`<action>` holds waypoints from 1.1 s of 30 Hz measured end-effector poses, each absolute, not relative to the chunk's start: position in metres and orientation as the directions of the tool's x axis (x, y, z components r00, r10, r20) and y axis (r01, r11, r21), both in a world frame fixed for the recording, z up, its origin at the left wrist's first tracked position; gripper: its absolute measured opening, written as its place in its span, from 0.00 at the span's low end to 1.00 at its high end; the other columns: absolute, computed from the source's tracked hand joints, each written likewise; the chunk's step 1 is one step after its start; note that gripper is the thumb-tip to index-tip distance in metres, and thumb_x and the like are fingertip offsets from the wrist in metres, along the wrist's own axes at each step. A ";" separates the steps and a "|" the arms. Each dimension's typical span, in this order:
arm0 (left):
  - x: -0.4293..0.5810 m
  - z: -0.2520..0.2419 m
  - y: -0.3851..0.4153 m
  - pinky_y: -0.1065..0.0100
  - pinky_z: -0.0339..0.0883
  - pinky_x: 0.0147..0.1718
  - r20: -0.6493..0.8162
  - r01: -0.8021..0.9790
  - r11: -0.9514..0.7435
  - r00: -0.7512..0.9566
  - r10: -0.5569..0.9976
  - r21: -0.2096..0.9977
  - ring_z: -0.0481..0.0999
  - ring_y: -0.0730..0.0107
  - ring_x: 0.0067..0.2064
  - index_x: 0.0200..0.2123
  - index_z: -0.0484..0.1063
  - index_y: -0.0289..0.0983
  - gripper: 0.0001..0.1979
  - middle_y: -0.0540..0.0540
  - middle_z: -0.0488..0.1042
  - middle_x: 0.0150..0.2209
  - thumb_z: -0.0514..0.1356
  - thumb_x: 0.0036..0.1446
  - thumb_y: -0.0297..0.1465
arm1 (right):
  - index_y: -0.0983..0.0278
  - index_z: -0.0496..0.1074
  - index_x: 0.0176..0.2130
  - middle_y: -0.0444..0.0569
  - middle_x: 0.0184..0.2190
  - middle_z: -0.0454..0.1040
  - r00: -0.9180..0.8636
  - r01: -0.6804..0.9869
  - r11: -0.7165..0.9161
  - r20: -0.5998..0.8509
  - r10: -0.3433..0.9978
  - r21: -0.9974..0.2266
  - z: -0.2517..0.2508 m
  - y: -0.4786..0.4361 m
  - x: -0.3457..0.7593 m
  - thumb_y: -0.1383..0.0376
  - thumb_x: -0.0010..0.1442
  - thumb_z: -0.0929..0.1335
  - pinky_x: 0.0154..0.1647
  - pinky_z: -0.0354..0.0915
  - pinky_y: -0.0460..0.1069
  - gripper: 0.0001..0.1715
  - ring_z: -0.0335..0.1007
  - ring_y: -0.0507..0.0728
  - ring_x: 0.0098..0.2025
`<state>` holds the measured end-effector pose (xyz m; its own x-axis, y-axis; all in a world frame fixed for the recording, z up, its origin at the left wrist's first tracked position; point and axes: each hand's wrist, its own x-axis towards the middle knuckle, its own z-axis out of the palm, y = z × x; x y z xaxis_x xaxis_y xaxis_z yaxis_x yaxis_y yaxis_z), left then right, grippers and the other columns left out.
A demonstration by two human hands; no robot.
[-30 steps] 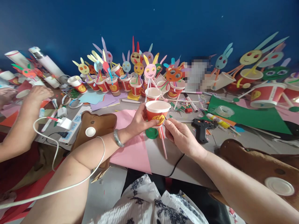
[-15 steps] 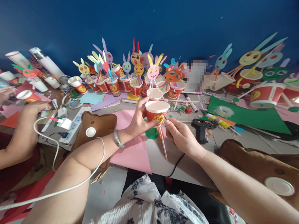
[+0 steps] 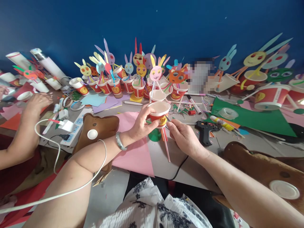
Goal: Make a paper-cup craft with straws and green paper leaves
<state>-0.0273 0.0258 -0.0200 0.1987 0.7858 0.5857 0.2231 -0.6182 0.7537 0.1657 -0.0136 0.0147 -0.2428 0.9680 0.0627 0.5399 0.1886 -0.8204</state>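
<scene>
A red paper cup (image 3: 158, 109) with a white rim and a yellow print is held above the table by my left hand (image 3: 143, 124), whose fingers curl round its left side and over the rim. On the cup's right, my right hand (image 3: 181, 133) is closed on a thin dark tool (image 3: 167, 118) with its tip against the cup wall; what kind of tool is hard to make out. Below the cup lie pale pink straws (image 3: 167, 148) and a green round piece (image 3: 154, 135). A pink rabbit face (image 3: 156, 73) on straws stands in a cup just behind.
Many cups with paper animal faces line the blue wall (image 3: 152, 22). A black glue gun (image 3: 204, 131) lies right, near green paper (image 3: 256, 117). Pink paper (image 3: 133, 145) is under my left arm. A power strip (image 3: 77, 126), white cable and another person's hand (image 3: 39, 103) are left.
The cup has tilted slightly and shifted a little left, and my left fingers have moved onto its rim. The other person's hand at the left has moved.
</scene>
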 end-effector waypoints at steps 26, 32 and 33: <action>-0.029 -0.016 0.026 0.55 0.72 0.57 0.601 0.239 -0.624 0.169 0.781 0.744 0.73 0.60 0.57 0.34 0.75 0.39 0.13 0.41 0.68 0.55 0.64 0.62 0.42 | 0.58 0.55 0.28 0.42 0.18 0.59 -0.286 0.725 0.269 0.079 0.955 -0.634 0.015 -0.009 0.168 0.50 0.69 0.57 0.27 0.48 0.49 0.22 0.55 0.54 0.21; -0.031 -0.012 0.024 0.52 0.70 0.59 0.662 0.349 -0.692 0.221 0.716 0.632 0.71 0.56 0.60 0.34 0.75 0.37 0.13 0.38 0.66 0.57 0.62 0.63 0.42 | 0.59 0.65 0.33 0.47 0.20 0.67 -0.262 0.878 0.271 0.077 0.962 -0.394 0.015 -0.012 0.169 0.50 0.70 0.56 0.26 0.44 0.49 0.21 0.62 0.58 0.22; -0.031 -0.012 0.024 0.52 0.69 0.59 0.664 0.364 -0.695 0.228 0.712 0.620 0.71 0.57 0.60 0.35 0.75 0.37 0.13 0.38 0.66 0.57 0.62 0.63 0.41 | 0.60 0.66 0.34 0.47 0.20 0.68 -0.252 0.892 0.265 0.083 0.964 -0.367 0.015 -0.013 0.169 0.50 0.70 0.56 0.26 0.44 0.49 0.21 0.62 0.58 0.22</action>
<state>-0.0311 0.0235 -0.0121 0.2280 0.7117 0.6644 0.3640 -0.6952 0.6198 0.1691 -0.0126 0.0154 -0.2522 0.9641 0.0835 0.8918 0.2651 -0.3666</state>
